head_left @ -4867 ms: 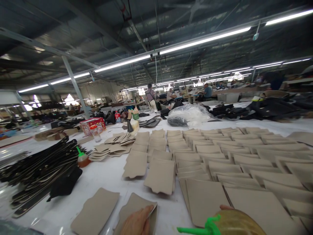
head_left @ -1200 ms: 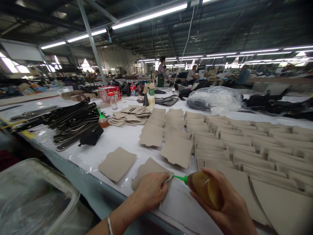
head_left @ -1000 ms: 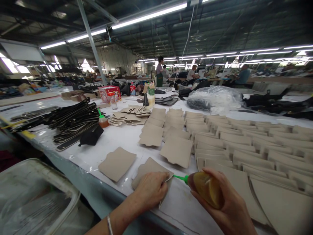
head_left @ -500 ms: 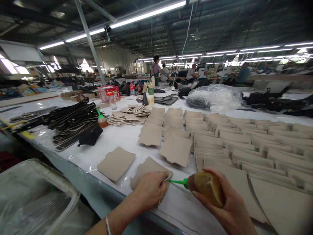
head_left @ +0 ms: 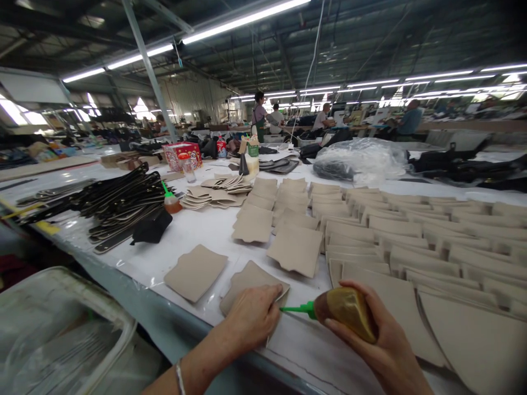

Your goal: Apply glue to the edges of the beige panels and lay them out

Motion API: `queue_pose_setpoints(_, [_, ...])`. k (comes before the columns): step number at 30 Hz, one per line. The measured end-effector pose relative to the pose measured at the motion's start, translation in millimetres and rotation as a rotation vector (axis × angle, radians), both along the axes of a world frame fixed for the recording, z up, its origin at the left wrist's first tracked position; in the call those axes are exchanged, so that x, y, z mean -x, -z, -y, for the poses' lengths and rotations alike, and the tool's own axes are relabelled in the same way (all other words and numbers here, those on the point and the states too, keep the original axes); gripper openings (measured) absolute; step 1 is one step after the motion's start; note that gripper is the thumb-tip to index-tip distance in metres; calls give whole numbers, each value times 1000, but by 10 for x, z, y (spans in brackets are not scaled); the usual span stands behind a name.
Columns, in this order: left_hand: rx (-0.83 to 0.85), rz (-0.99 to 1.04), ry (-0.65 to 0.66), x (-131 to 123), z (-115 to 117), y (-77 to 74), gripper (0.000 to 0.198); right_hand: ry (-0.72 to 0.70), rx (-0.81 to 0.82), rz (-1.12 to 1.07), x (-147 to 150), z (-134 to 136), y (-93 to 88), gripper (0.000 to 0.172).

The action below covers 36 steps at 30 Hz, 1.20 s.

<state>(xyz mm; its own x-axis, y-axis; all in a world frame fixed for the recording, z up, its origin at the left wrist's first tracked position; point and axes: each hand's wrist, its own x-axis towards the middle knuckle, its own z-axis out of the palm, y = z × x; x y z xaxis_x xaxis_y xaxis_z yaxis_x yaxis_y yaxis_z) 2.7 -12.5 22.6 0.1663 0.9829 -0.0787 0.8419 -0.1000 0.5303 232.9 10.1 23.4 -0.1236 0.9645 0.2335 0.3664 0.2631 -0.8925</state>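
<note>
My left hand [head_left: 256, 314] is closed on a beige leather-like piece [head_left: 247, 278] near the table's front edge, its thumb and fingers gripping the right-hand edge, where a corner is raised. Part of this piece is hidden under the hand. In my right hand [head_left: 382, 334] is a squeeze glue bottle [head_left: 348, 312] with amber-brown contents, tilted on its side. Its green nozzle [head_left: 298, 309] points left, the tip close beside the raised edge; I cannot tell whether they touch. A similar flat beige piece [head_left: 196, 272] lies to the left of my left hand.
Overlapping rows of beige pieces [head_left: 395, 230] cover the table's right side. At the left lie black straps [head_left: 119, 200] beside a second green-tipped bottle [head_left: 172, 204]. A plastic bin [head_left: 127, 329] stands below the table's front edge. Several people work in the background.
The nozzle tip has moved slightly down and left along the edge of the beige piece, the bottle shifting with it. My left hand keeps its hold.
</note>
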Motion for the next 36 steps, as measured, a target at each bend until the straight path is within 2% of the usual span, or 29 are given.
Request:
queue_pose_setpoints(4, [-28,16,-25,2,17,43,39,27,-3,3,2,-4,-26,49])
queue_pose_setpoints(9, [-58,28,-26,3,37,72,37,-41,125,-71,8,48,-21,51])
queue_pose_setpoints(14, [-58,31,-27,4,27,72,38,15,68,-39,-27,23,-2,54])
queue_pose_setpoints(19, [-67,31,-28,2,30,76,38,-68,190,-90,-31,79,18,56])
queue_pose_setpoints(25, [-77,24,-14,-1,45,56,38,-1,96,-68,-12,90,43,53])
queue_pose_setpoints(31, [-85,23,-9,20,28,72,40,-81,234,-130,17,225,51,57])
queue_pose_setpoints(36, [-90,26,-12,30,32,83,39,-37,186,-74,-7,252,67,54])
